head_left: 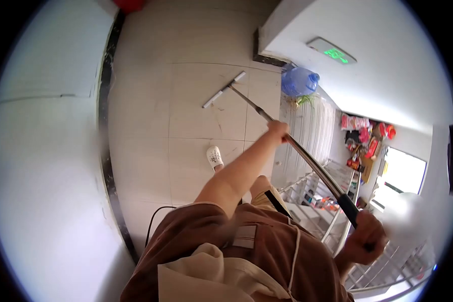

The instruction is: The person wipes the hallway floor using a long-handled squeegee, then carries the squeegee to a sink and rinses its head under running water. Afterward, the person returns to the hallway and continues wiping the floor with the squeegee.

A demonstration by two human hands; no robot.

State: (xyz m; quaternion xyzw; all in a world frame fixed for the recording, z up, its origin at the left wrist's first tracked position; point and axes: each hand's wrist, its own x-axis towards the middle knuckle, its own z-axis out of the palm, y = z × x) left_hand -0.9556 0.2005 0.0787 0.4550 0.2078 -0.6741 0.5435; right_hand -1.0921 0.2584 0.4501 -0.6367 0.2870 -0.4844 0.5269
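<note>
A long-handled floor squeegee (314,162) slants across the view, with a metal pole, a black grip near its top and a narrow pale bar at its foot. That bar rests on the tiled floor (141,105), close to some dark smears. My left hand (278,132) is wrapped round the middle of the pole, arm stretched across my body. Higher up the handle, my right hand (368,237) closes over the end of the black grip. One white clog (214,156) on my foot shows below the bar.
A blue water jug (299,81) and a green plant (305,100) stand by the wall corner. Metal railings (332,226) run along a stairwell at right, with stored goods (365,136) beyond. A white wall (45,141) with dark skirting borders the left.
</note>
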